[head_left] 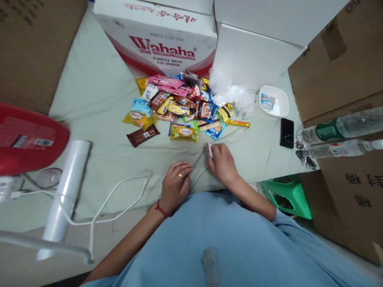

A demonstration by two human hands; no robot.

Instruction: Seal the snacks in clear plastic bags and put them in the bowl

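My left hand [176, 184] rests on the pale green cloth with fingers loosely bent; nothing shows in it. My right hand [224, 166] pinches a small whitish piece [210, 150], perhaps plastic, between thumb and fingers. Just beyond the hands lies a heap of wrapped snacks [179, 107]. Its near edge holds a yellow packet [183, 132], a blue packet [216, 131], a dark brown packet [143, 135] and a thin gold stick packet [238, 124]. Clear crumpled plastic [230, 93] sits at the heap's right.
A Wahaba-printed carton [161, 48] stands behind the heap. At right are a white tub [285, 101] with a blue packet inside, a black phone [287, 133], keys [305, 157] and clear bottles [344, 125]. A plastic film roll [67, 187] and white cable [119, 189] lie left.
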